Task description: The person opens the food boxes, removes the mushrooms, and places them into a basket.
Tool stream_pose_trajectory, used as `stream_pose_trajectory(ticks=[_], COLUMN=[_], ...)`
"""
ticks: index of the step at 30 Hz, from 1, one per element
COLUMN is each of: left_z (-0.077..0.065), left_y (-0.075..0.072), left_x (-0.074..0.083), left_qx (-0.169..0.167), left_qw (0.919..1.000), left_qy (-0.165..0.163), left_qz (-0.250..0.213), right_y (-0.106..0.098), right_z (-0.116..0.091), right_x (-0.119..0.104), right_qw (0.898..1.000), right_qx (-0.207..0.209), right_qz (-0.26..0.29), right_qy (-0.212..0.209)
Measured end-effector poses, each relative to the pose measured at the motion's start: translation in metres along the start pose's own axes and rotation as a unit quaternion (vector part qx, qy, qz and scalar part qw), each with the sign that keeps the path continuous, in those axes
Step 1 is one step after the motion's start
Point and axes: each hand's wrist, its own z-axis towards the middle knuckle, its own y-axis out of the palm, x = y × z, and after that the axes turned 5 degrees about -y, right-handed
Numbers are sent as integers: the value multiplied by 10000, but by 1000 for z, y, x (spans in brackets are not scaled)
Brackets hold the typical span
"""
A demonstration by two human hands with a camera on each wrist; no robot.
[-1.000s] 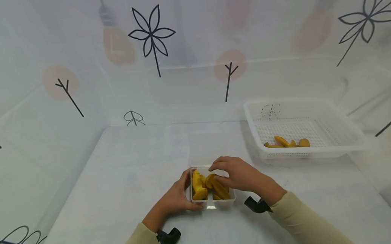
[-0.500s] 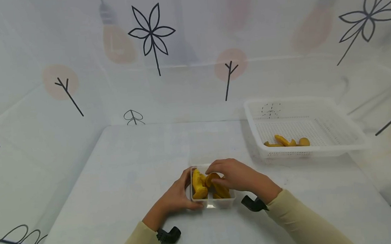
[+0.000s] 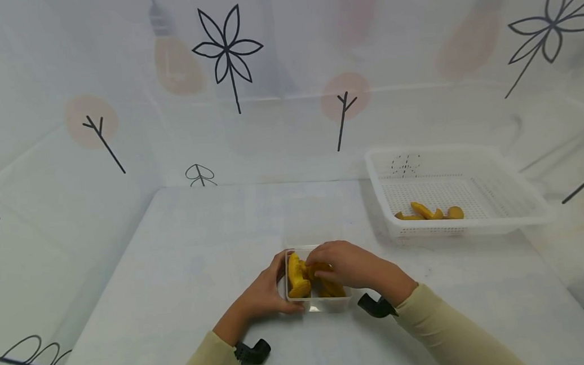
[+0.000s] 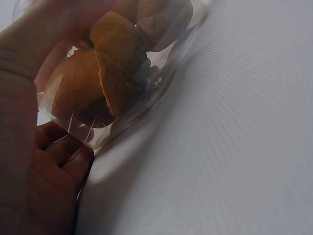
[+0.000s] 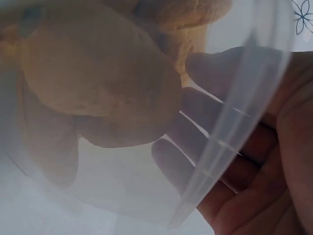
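Observation:
A small clear plastic box (image 3: 307, 301) holds several yellow mushrooms (image 3: 297, 281), seen close up through its wall in the left wrist view. My left hand (image 3: 261, 295) grips the box from its left side, thumb at the near wall and fingers behind the far left corner. My right hand (image 3: 351, 266) reaches over the right rim, its fingers curled at a mushroom (image 3: 321, 270) inside and partly covering it. Through the cloudy wall in the right wrist view, the right fingers (image 5: 190, 110) lie against the mushrooms (image 5: 102, 73); their exact contact is partly hidden.
At the back right stands a white perforated basket (image 3: 496, 191) with several yellow mushrooms (image 3: 428, 211) near its front wall. Both it and the box stand on a white-covered table (image 3: 214, 233). White printed cloth (image 3: 278, 132) hangs behind and at both sides.
My right hand has moved slightly left and down, its fingers closing in over the mushroom in the box. My left hand and the box have stayed in place.

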Motion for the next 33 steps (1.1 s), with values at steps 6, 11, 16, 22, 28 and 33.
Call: stream_pose_trajectory(ticks=[6,11,16,22,28,33], left_z=[0,-1,0,0,1,1], left_y=[0,1,0,0,0,0], left_x=[1,1,1,1,1,1], left_qx=[-9,-11,-6,-30,-28,-23], left_qw=[10000,9999,9999,10000,9999,9999], left_qy=[-51,-121,-121,-73,-101,-135], left_qz=[-31,-13,-2,-39,-18,-22], right_y=[0,-1,-1,-3,-6,-10], right_z=[-1,-3,-4,-5,-6,-8], right_x=[1,1,2,3,3,6], right_qw=[9999,9996,9993,9993,9992,9992], right_qx=[-40,-82,-40,-3,74,286], right_qz=[-120,-245,-336,-306,-243,-21], right_qy=[-84,-113,-174,-216,-294,-274])
